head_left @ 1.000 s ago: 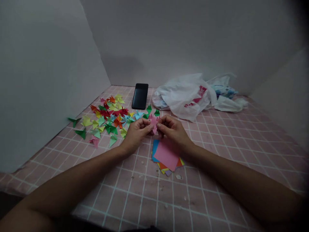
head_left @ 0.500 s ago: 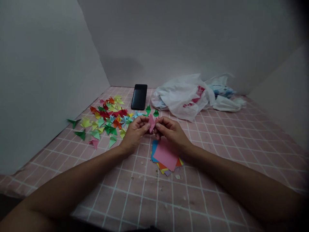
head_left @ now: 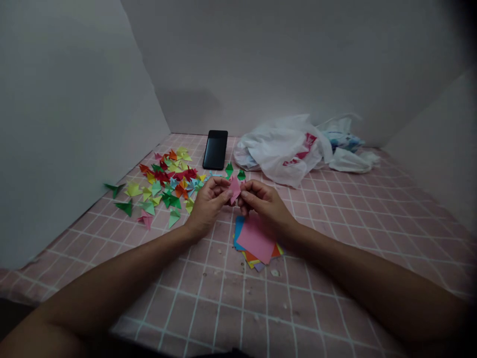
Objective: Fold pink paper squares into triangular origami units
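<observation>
A small folded piece of pink origami paper (head_left: 234, 189) is held up between both hands, its pointed tip upward. My left hand (head_left: 210, 204) pinches its left side between thumb and fingers. On the other side my right hand (head_left: 263, 201) grips its right edge in the same way, thumb on top. Below the right hand lies a stack of square coloured paper (head_left: 256, 241), pink uppermost, with blue, orange, yellow and purple corners showing. Many folded paper cranes (head_left: 171, 200) in several colours are spread to the left of my left hand.
A black phone (head_left: 215, 150) lies at the back of the pink checked tablecloth (head_left: 208, 308). Crumpled white plastic bags (head_left: 283, 146) sit at the back right. Pale walls (head_left: 261, 59) stand behind and to the left.
The pink folded paper has turned very slightly between the fingers. Both hands otherwise keep nearly the same place and grip.
</observation>
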`<state>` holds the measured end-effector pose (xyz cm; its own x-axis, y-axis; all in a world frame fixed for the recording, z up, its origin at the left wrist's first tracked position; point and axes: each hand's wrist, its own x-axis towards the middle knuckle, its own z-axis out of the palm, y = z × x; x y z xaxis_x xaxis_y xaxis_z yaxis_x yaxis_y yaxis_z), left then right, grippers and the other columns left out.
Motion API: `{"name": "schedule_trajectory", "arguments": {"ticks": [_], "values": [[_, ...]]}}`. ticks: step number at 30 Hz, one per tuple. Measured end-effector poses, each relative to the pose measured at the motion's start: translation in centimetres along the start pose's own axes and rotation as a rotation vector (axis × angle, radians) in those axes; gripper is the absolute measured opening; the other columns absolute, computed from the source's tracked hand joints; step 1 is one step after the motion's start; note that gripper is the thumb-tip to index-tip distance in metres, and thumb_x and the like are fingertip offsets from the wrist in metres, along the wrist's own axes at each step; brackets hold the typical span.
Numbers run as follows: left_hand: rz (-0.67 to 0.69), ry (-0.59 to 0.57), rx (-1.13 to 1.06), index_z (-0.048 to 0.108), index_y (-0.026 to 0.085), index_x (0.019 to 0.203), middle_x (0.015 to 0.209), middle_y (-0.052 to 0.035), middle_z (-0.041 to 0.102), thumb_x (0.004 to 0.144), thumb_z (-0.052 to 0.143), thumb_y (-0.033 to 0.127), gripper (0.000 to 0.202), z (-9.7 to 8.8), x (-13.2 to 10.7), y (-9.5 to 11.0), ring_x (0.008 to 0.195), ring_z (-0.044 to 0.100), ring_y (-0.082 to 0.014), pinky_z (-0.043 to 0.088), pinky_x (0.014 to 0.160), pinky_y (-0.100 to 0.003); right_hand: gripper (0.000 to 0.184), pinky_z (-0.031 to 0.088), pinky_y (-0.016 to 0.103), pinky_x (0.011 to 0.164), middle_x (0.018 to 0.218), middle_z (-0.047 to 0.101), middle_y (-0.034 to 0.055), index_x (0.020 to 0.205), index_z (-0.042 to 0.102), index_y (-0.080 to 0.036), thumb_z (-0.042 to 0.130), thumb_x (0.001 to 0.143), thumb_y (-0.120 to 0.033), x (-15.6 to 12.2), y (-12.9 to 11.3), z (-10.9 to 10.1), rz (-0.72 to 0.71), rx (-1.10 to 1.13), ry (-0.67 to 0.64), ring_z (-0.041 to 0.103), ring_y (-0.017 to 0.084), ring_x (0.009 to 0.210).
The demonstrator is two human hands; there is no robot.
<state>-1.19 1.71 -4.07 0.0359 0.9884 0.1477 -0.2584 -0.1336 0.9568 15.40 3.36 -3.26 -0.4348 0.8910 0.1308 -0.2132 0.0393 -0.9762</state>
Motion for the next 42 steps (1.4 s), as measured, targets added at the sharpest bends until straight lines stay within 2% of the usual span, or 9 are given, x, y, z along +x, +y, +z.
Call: {"name": "schedule_trajectory", "arguments": {"ticks": [4,8,12,19,23,31,42], "values": [[0.055,-0.007,0.068,0.058,0.019,0.094,0.079,0.0024,0.063,0.08,0.078,0.033,0.028,-0.1,0.0,0.1,0.067,0.059,-0.0094,0.05,0.067,-0.024,0.017,0.044,0.024,0.05,0.07,0.061,-0.0038,0.086,0.056,-0.02,0.067,0.083,-0.033,0.0,-0.1,0.0,-0.011,-0.046,0.019,0.054,0.008,0.051],[0.147,0.027,0.244,0.06,0.019,0.093,0.083,0.0006,0.063,0.084,0.073,0.026,0.017,0.0,-0.3,0.1,0.075,0.06,-0.0113,0.05,0.071,-0.024,0.019,0.043,0.024,0.047,0.068,0.057,-0.0066,0.094,0.054,-0.022,0.067,0.083,-0.03,0.1,0.0,0.2,-0.056,-0.069,0.085,0.052,0.008,0.049],[0.194,0.018,0.358,0.062,0.02,0.092,0.086,-0.0009,0.064,0.086,0.07,0.024,0.011,0.0,-0.6,0.0,0.077,0.061,-0.0126,0.049,0.071,-0.025,0.017,0.044,0.024,0.047,0.069,0.055,-0.0066,0.09,0.054,-0.023,0.068,0.083,-0.027,0.2,0.3,0.3,-0.116,-0.105,0.092,0.051,0.008,0.05],[0.203,0.032,0.347,0.061,0.02,0.095,0.085,-0.0002,0.063,0.083,0.074,0.022,0.018,0.2,-0.8,0.0,0.076,0.06,-0.0124,0.049,0.072,-0.025,0.015,0.044,0.026,0.05,0.075,0.055,-0.0043,0.095,0.054,-0.024,0.066,0.086,-0.023,0.0,0.7,0.2,-0.192,-0.22,0.142,0.051,0.01,0.056],[0.237,0.044,0.418,0.061,0.021,0.096,0.086,0.0001,0.065,0.084,0.073,0.023,0.017,0.4,-0.9,0.1,0.075,0.061,-0.0118,0.048,0.071,-0.025,0.009,0.042,0.028,0.055,0.077,0.055,-0.0026,0.091,0.056,-0.022,0.064,0.088,-0.02,-0.2,0.7,0.0,-0.26,-0.345,0.173,0.051,0.011,0.061],[0.271,0.07,0.482,0.06,0.021,0.095,0.086,0.0008,0.065,0.084,0.072,0.02,0.016,0.6,-1.1,0.3,0.073,0.06,-0.011,0.047,0.069,-0.024,0.007,0.042,0.029,0.06,0.077,0.056,-0.0008,0.085,0.057,-0.021,0.063,0.087,-0.018,-0.3,0.5,0.1,-0.291,-0.418,0.19,0.051,0.013,0.066],[0.197,0.066,0.393,0.063,0.02,0.093,0.085,-0.0007,0.066,0.085,0.074,0.026,0.015,0.5,-1.1,0.0,0.074,0.061,-0.0122,0.048,0.068,-0.024,0.007,0.043,0.029,0.061,0.078,0.057,-0.0001,0.085,0.059,-0.022,0.063,0.089,-0.019,-0.3,0.8,-0.1,-0.323,-0.443,0.183,0.052,0.014,0.069]]}}
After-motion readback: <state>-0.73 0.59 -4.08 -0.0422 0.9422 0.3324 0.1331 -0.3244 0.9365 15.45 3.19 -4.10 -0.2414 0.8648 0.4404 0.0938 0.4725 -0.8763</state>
